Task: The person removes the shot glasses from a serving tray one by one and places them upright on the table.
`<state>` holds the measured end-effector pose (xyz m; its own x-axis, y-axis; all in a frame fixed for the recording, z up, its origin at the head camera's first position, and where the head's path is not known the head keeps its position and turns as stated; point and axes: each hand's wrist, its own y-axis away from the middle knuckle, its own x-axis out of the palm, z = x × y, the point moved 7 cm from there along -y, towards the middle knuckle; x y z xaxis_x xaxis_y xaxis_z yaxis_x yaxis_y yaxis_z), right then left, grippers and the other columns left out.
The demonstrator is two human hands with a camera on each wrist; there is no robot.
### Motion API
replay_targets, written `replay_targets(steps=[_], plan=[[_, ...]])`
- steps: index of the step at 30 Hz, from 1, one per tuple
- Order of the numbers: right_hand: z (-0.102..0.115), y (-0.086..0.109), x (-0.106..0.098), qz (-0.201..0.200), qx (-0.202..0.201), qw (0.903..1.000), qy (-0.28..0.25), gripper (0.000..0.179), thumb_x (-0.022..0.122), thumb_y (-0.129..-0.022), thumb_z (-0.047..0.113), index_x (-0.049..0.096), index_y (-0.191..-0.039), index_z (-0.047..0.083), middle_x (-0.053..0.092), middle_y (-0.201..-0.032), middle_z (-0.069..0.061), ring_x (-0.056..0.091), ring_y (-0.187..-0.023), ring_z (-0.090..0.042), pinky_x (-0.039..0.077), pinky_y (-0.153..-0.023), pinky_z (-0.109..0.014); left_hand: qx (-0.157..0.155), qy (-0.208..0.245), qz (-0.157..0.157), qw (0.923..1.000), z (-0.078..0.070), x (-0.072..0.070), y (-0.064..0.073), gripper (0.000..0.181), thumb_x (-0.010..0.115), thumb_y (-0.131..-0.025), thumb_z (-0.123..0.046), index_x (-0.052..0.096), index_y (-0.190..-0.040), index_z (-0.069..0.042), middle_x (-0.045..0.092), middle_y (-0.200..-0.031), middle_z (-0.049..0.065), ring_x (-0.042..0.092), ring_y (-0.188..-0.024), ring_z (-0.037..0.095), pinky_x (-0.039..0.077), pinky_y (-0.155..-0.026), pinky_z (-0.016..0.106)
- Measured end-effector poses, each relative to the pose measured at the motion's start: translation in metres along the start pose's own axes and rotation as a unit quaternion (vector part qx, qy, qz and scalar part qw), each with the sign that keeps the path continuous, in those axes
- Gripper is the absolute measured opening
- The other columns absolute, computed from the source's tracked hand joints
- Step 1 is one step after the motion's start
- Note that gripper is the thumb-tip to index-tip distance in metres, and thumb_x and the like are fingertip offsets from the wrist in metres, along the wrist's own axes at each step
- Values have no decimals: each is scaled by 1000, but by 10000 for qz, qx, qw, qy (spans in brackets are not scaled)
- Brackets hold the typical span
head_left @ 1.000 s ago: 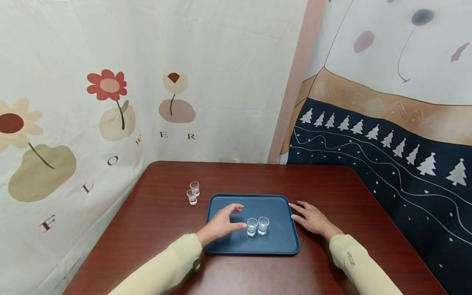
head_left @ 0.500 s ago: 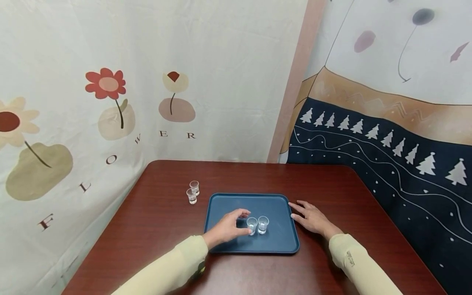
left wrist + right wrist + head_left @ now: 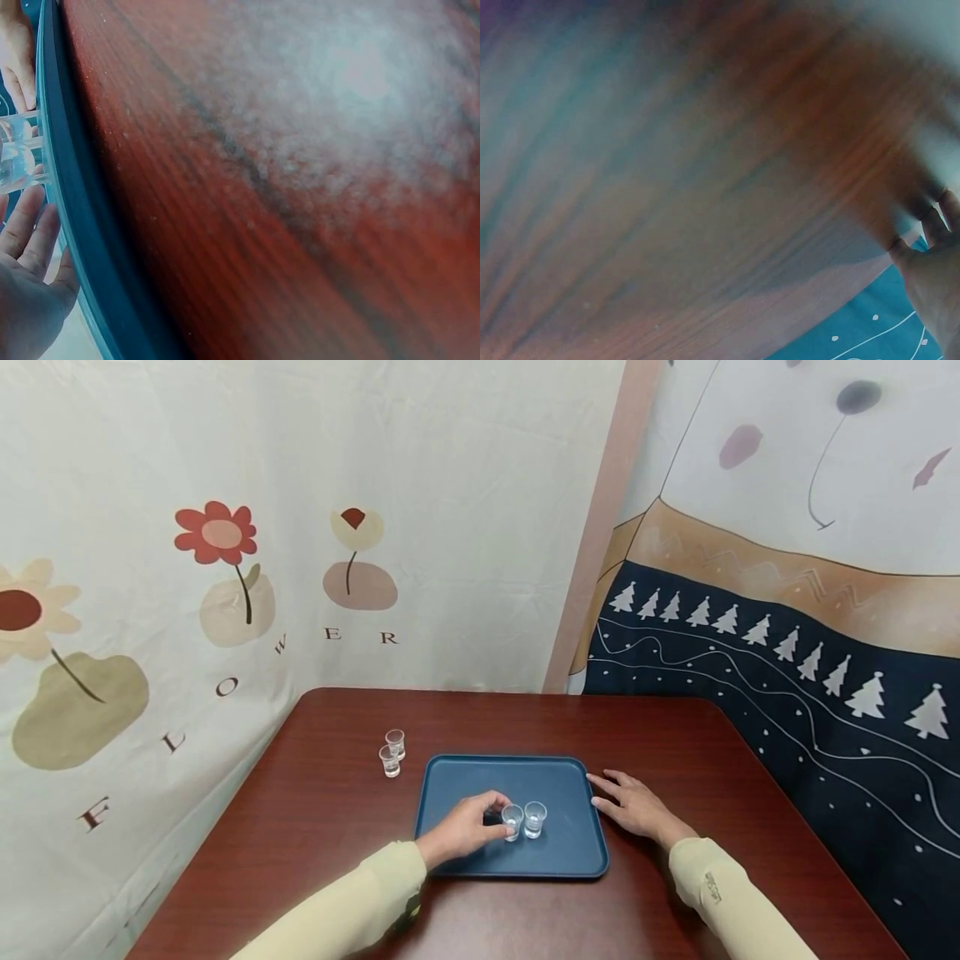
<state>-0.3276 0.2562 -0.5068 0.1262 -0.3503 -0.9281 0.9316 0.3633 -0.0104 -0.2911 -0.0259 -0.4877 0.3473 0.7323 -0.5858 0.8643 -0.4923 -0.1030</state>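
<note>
Two small clear shot glasses stand side by side on a blue tray (image 3: 465,768). My left hand (image 3: 459,831) reaches over the tray and pinches the left shot glass (image 3: 513,815), thumb across its front and fingertips at its back rim. The right shot glass (image 3: 535,819) stands just beside it. In the left wrist view the fingers of my left hand (image 3: 34,262) come up against the nearer glass (image 3: 15,169). My right hand (image 3: 637,803) rests on the table at the tray's right edge, fingers spread, fingertips at the rim. The right wrist view shows only part of that hand (image 3: 934,277).
Two more shot glasses, a nearer one (image 3: 390,762) and a farther one (image 3: 396,743), stand close together left of the tray's far corner. The reddish-brown wooden table (image 3: 637,727) ends at a pale printed curtain (image 3: 480,610) behind and a dark tree-patterned cloth (image 3: 750,710) at right.
My left hand has moved a little to the right, and its thumb and fingers have closed in on the left shot glass. The right hand and the glasses have stayed in place.
</note>
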Motion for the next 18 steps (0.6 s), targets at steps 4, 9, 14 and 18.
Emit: replay_targets(steps=[4, 9, 14, 18], plan=[[0, 0, 0, 14, 20, 10000, 3, 55, 51, -103, 42, 47, -149, 13, 39, -148, -27, 36, -134, -50, 31, -104, -67, 53, 61, -15, 10000, -1, 0, 2, 24, 76, -89, -19, 65, -111, -13, 64, -99, -4, 60, -97, 21, 49, -86, 40], [0, 0, 0, -3, -12, 10000, -3, 55, 51, -103, 42, 47, -149, 12, 39, -148, -27, 36, -134, -50, 30, -104, -67, 96, 53, -83, 9999, 0, -4, 3, 25, 76, -89, -20, 65, -110, -12, 64, -98, -4, 60, -96, 19, 49, -86, 41], [0, 0, 0, -34, -67, 10000, 21, 55, 50, -103, 42, 47, -148, 12, 39, -147, -28, 37, -134, -50, 31, -104, -67, 152, -5, -236, 9996, 4, -10, 3, 25, 77, -88, -20, 65, -108, -10, 65, -98, -3, 60, -96, 18, 49, -86, 42], [0, 0, 0, -34, -60, 10000, 16, 55, 50, -103, 42, 47, -149, 12, 39, -147, -28, 36, -134, -50, 31, -104, -67, 198, -13, -407, 9990, 6, -19, 2, 25, 76, -88, -20, 65, -108, -10, 67, -100, -2, 62, -98, 21, 49, -87, 45]])
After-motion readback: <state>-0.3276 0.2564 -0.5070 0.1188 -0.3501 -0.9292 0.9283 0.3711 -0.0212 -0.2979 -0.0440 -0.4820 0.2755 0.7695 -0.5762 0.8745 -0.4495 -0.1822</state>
